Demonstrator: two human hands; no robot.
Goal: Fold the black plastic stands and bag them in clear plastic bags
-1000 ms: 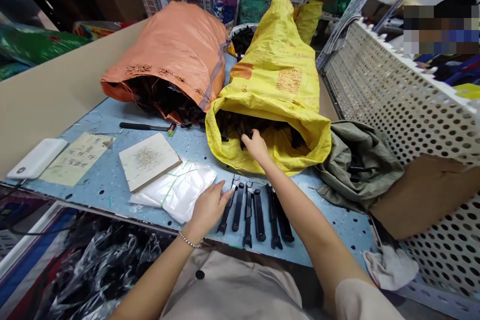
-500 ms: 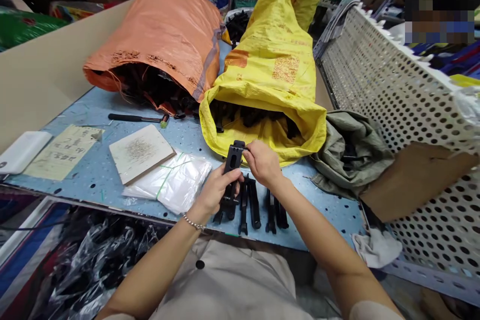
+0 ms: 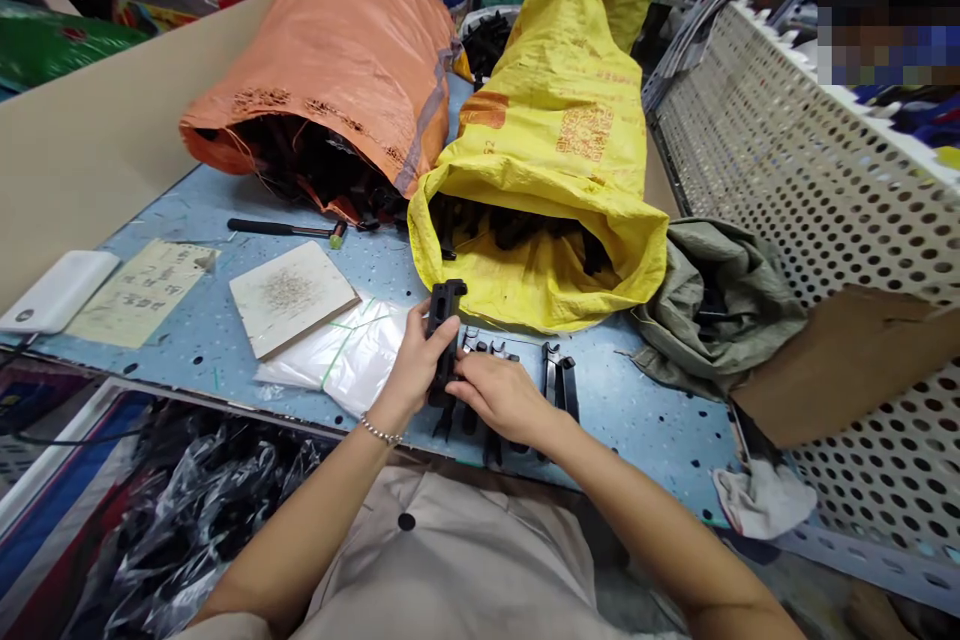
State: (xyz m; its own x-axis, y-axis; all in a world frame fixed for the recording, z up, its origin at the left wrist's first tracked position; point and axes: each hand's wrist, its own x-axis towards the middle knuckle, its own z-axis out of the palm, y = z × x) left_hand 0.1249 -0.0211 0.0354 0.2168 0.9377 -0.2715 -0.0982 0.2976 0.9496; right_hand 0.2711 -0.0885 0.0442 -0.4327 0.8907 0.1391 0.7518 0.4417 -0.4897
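Observation:
My left hand [image 3: 417, 356] is closed around a long black slotted part [image 3: 445, 312], held tilted upright above the table. My right hand [image 3: 501, 394] reaches across to the lower side of that part, its fingers bent against it. Whether those fingers pinch some smaller piece is hidden. Beneath and beside my hands lie several black forked parts [image 3: 559, 378] in a row, partly covered by my right hand. Just beyond the held part, a yellow sack [image 3: 585, 270] lies with its mouth toward me and dark pieces inside.
An orange sack [image 3: 337, 50] of black parts lies at the back left. Nearer are a hammer [image 3: 281, 228], a worn white board [image 3: 292, 295], clear plastic bags [image 3: 367, 350] and a handwritten note [image 3: 142, 292]. A grey-green cloth sack [image 3: 735, 310] and perforated panel [image 3: 810, 190] stand right.
My right hand has moved from the top end of the black part down to its lower side. My left hand has turned the part more upright and slightly leftward.

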